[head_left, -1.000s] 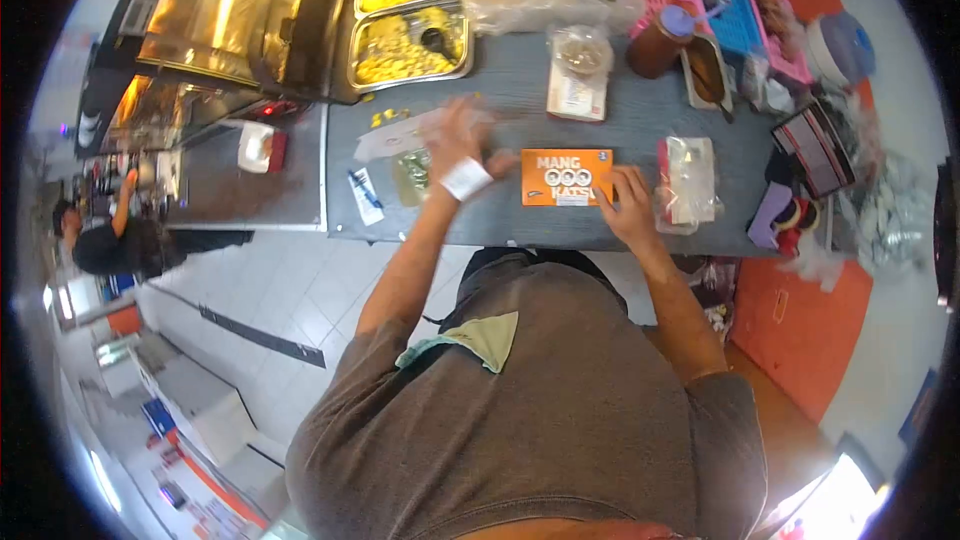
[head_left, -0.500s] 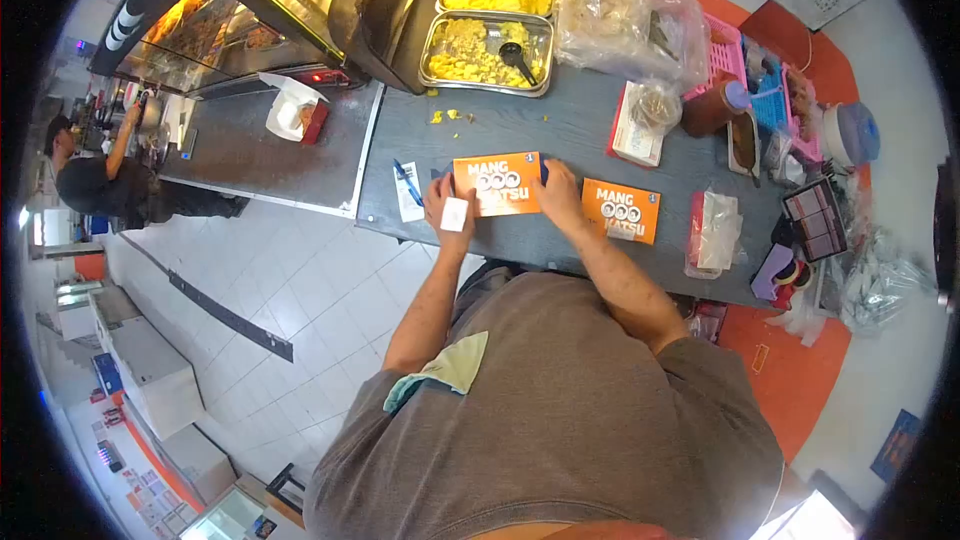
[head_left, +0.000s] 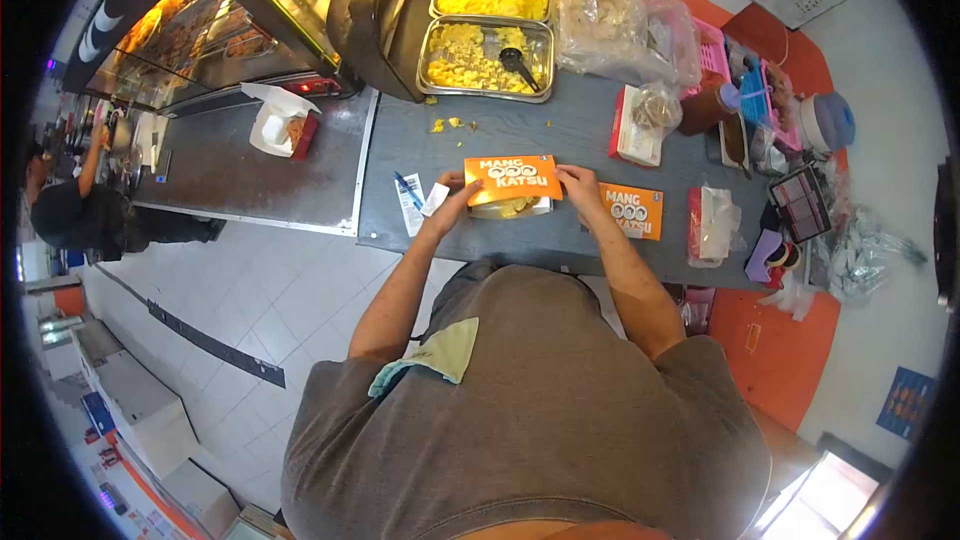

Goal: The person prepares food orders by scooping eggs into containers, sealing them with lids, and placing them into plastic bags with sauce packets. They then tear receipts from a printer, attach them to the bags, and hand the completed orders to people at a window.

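An orange box lid printed "MANG KATSU" is raised at its near side, and food shows in the box under it. My left hand holds the lid's left side, with its fingers closed on the edge. At the lid's right corner, my right hand pinches the edge. A second orange box lies just right of my right hand. Beside my left hand are a slip of white paper and a blue pen.
Two metal trays of yellow food stand at the back, a black scoop in the nearer one. Plastic bags, a sauce bottle and pink baskets are at right. An open box sits left. A person stands far left.
The near side of the lid has come up, uncovering food in the box. My right hand has shifted right and now pinches the lid's corner. The view has moved slightly.
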A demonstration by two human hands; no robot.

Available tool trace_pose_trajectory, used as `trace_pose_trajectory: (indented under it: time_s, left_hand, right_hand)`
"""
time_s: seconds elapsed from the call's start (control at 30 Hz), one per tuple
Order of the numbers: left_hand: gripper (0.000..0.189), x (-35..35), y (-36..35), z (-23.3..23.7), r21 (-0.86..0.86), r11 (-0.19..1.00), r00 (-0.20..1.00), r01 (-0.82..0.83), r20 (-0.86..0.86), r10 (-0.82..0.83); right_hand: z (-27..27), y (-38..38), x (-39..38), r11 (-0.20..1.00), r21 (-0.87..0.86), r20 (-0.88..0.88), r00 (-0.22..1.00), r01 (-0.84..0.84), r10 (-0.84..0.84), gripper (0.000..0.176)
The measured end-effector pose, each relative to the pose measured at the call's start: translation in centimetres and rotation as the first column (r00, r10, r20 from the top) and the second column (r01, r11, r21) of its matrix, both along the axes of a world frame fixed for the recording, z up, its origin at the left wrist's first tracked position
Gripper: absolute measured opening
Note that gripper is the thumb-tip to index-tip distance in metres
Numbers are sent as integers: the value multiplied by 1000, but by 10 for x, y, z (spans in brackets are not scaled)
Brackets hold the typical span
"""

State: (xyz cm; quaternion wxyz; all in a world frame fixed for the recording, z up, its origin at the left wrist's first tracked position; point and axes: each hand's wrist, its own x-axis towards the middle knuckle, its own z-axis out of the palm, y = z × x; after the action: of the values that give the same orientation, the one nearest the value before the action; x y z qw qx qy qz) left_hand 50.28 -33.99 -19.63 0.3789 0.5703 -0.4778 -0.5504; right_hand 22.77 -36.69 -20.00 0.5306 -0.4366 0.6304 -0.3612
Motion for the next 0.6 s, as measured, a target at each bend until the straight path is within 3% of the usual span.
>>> trace_pose_trajectory:
  time_s: [0.07, 0.13, 0.2, 0.33, 0.4, 0.47, 0.5, 0.53, 0.57, 0.6]
  left_hand:
    - [49, 2, -6, 11, 156, 987, 995, -38, -85, 52]
    - [48, 3, -9, 16, 122, 992, 996, 43, -83, -33]
    - [45, 0, -5, 22, 270, 963, 1000, -12, -22, 18]
    - [44, 2, 3, -25, 277, 961, 999, 13, -44, -1]
    - [48, 3, 9, -47, 43, 999, 967, 25, 251, -35]
    - [50, 4, 8, -57, 94, 995, 988, 33, 149, -47]
    - [53, 3, 6, -47, 18, 1000, 929, -2, 369, -4]
    - [57, 3, 3, -35, -65, 998, 822, -21, 567, 54]
    - [70, 6, 0, -22, -310, 950, 840, 40, 525, 136]
    - [70, 4, -3, 1, -308, 951, 840, 36, 525, 138]
  right_hand:
    - [11, 1, 2, 998, 48, -6, 999, 38, -38, 31]
    - [16, 4, 2, 997, -58, -163, 986, -47, 37, 32]
    - [-14, 9, 3, 994, -105, -186, 982, -16, -3, 32]
    - [-14, 23, 13, 991, -128, -272, 960, 31, -65, 31]
    - [-30, 28, 13, 989, -147, -324, 945, -3, -45, 32]
    - [-29, 34, 18, 984, -179, -446, 892, -9, -73, 33]
    - [-23, 31, 16, 998, -50, -394, 919, -27, 5, 34]
    - [-13, 29, 14, 998, -50, -394, 919, -29, 7, 34]
    - [-2, 28, 11, 975, -169, -437, 898, -145, 58, 39]
    - [11, 27, 9, 923, -280, -484, 869, -262, 100, 45]
